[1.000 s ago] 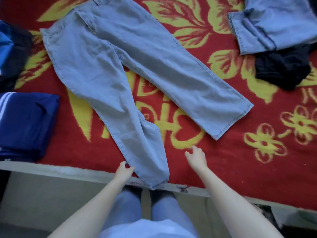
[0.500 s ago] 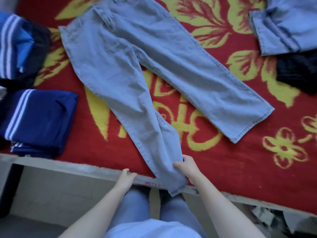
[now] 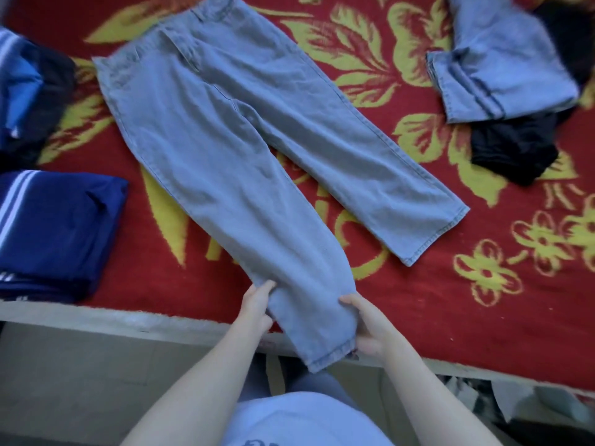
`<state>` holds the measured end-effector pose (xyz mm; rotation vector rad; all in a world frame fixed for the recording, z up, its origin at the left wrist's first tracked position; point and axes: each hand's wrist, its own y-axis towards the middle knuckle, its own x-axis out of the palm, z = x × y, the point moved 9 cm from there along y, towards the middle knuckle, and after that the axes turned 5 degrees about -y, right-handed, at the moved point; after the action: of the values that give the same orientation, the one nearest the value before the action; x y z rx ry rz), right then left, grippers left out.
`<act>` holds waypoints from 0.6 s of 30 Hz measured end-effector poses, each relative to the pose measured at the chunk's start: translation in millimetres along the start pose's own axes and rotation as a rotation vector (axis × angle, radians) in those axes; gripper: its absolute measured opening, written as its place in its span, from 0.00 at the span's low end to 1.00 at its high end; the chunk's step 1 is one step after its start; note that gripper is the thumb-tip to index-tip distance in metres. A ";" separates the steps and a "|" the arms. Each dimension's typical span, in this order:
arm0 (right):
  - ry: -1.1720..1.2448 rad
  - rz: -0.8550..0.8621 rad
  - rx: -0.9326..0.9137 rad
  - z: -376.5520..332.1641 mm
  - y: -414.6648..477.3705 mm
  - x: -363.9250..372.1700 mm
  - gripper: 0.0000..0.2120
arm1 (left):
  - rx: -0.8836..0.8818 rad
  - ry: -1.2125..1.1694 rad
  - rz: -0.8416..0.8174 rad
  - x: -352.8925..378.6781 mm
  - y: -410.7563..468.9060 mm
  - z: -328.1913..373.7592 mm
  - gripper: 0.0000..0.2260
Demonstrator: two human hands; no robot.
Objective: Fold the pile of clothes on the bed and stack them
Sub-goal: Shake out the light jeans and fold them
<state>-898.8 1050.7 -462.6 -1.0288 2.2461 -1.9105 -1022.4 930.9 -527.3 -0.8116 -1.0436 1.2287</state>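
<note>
Light blue jeans (image 3: 225, 130) lie spread flat on the red and yellow bed cover (image 3: 450, 310), waist at the far side, legs splayed toward me. The near leg's hem hangs over the bed's front edge. My left hand (image 3: 256, 309) pinches the left side of that leg near the hem. My right hand (image 3: 367, 326) grips its right side, thumb on top. The other leg runs out to the right and lies flat.
A folded dark blue garment with white stripes (image 3: 54, 233) sits at the left front. More blue and dark clothes (image 3: 29, 101) lie at the far left. Folded light jeans (image 3: 495, 66) rest over a black garment (image 3: 512, 149) at the far right. The bed's pale edge (image 3: 128, 320) runs below.
Both hands have come in from beside the near leg and taken hold of its two sides near the hem. The view has moved closer over the bed.
</note>
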 end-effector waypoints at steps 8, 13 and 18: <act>-0.546 0.713 -0.059 6.0 2.9 -90.7 0.13 | -0.036 0.349 0.232 -45.0 -11.7 -22.0 0.05; -0.848 0.736 0.004 1.9 5.3 -88.7 0.22 | -0.055 0.669 0.310 -66.5 7.7 -22.4 0.16; -1.076 0.726 -0.081 -29.1 21.7 -82.4 0.21 | -0.058 0.754 0.290 -69.5 0.5 -23.4 0.13</act>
<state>-856.6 1116.9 -506.6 -0.7677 1.6534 -0.6867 -1001.8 863.8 -548.5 -1.3669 -0.3524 0.9909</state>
